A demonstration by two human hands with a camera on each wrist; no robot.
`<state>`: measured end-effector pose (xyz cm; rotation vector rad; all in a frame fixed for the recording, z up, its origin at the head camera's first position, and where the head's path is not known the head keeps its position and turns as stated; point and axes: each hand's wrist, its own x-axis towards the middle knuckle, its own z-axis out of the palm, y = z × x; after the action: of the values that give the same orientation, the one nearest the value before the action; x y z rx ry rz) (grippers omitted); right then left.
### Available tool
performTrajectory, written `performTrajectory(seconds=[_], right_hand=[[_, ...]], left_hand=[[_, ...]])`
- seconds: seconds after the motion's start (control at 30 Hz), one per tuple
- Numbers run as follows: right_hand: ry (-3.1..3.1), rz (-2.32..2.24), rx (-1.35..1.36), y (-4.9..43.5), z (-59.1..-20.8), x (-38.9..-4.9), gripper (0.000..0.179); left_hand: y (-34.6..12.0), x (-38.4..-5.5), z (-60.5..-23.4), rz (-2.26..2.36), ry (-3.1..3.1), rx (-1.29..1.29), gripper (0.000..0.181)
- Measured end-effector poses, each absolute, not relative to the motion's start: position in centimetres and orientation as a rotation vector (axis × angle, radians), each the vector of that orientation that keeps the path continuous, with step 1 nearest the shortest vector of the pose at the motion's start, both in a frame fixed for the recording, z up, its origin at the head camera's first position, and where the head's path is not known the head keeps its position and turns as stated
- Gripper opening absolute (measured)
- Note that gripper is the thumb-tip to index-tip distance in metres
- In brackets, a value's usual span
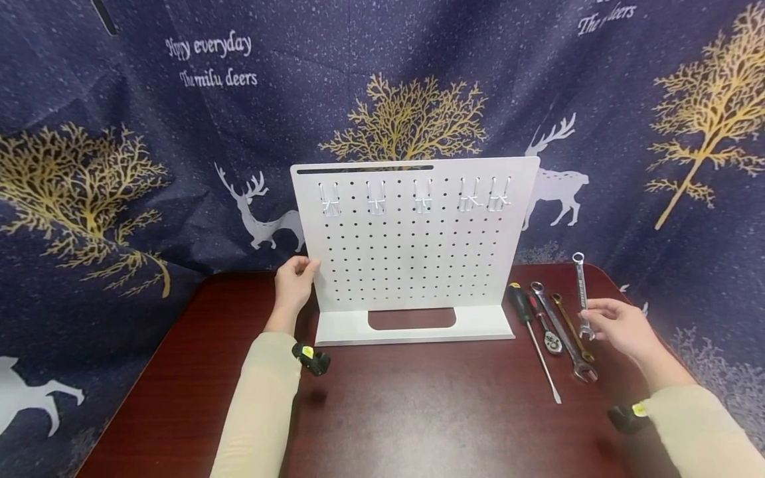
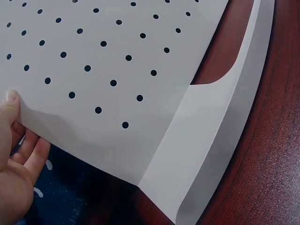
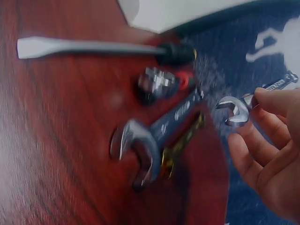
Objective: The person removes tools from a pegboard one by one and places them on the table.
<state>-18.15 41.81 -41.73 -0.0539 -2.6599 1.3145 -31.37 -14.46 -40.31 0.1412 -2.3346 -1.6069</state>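
Observation:
A white pegboard (image 1: 412,239) stands upright on its base, with several wire hooks (image 1: 423,196) along its upper part. My left hand (image 1: 293,284) pinches the board's left edge, thumb on the front face and fingers (image 2: 35,157) behind it. In my right hand (image 1: 618,326) a small silver combination wrench (image 1: 581,292) is pinched near its open end, ring end pointing up. The right wrist view shows its open jaw beside the thumb. Below it on the table lie a larger combination wrench (image 1: 558,325), a gold-coloured wrench (image 1: 572,326), a ratchet wrench (image 1: 551,340) and a flathead screwdriver (image 1: 538,345).
The dark red wooden table (image 1: 418,405) ends just behind the board and right of the tools. A dark blue cloth (image 1: 370,79) with deer and gold trees hangs behind it. The board's base (image 1: 346,328) has a cut-out at its middle.

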Motion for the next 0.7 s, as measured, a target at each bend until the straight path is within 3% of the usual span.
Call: performTrajectory(seconds=[0.7], right_hand=[[-2.857,1.211,-0.242,44.2,-43.9,-17.9,0.043]], left_hand=[[-14.4,-31.1,-39.7,-1.577,-2.353,0.133,0.032]])
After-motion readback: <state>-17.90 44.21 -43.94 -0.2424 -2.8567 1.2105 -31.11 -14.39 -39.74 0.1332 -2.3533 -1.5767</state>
